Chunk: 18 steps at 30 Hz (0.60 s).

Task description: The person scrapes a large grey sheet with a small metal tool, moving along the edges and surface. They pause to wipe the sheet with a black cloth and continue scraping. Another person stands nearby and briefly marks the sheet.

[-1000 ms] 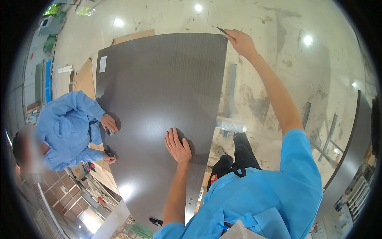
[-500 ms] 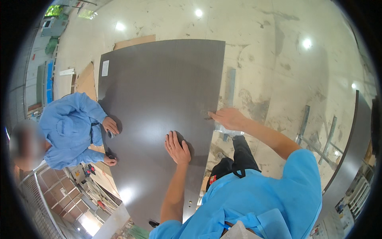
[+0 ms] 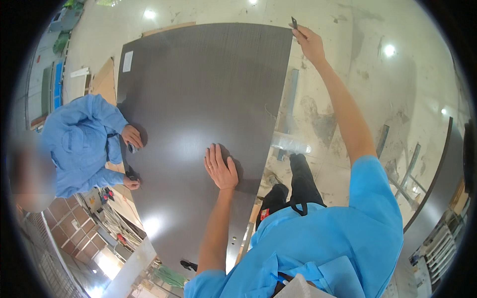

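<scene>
The right hand (image 3: 311, 45) grips a blade-like tool (image 3: 294, 23) beyond its fingertips, best kept shallow. The left hand (image 3: 220, 167), grasping nothing, should steady the wood-grain panel (image 3: 203, 84) beneath.

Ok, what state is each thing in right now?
Dark panel: lying flat, face up.
Left hand: open, palm down on the panel.
Right hand: closed on the small dark tool, by the panel's far right corner.
Small dark tool: held, tip pointing away from the person.
White label: flat on the panel, near its far left corner.
</scene>
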Tool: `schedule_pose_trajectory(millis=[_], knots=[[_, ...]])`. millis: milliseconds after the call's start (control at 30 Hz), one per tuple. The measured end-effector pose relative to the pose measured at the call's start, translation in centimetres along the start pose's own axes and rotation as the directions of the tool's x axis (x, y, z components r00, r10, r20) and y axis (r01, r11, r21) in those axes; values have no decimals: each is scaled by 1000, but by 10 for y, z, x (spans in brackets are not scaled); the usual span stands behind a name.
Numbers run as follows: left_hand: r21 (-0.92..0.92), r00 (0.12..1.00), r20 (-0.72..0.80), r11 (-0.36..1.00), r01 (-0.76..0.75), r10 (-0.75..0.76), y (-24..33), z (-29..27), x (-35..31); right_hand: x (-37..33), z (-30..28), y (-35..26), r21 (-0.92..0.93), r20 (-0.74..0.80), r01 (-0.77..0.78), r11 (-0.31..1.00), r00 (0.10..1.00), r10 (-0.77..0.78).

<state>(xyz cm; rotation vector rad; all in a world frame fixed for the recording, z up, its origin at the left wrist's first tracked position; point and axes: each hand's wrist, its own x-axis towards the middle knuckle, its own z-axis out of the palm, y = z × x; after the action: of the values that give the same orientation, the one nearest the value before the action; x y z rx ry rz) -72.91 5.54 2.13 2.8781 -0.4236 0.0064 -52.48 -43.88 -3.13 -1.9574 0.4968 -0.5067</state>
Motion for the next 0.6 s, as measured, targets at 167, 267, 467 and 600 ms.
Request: schedule_pose_trajectory(millis=[167, 267, 467, 600], knots=[[10, 1000, -27, 1000, -3, 3, -3, 5, 1, -33, -3, -10, -57, 90, 76, 995, 993, -70], [33, 1000, -26, 999, -2, 3, -5, 7, 3, -80, -1, -20, -132, 182, 150, 980, 975, -125], [24, 1000, -9, 1000, 6, -6, -3, 3, 2, -202, 7, -44, -102, 297, 417, 903, 879, -373], [13, 999, -38, 1000, -4, 5, -3, 2, 3, -275, 10, -64, -103, 362, 381, 919, 875, -322]])
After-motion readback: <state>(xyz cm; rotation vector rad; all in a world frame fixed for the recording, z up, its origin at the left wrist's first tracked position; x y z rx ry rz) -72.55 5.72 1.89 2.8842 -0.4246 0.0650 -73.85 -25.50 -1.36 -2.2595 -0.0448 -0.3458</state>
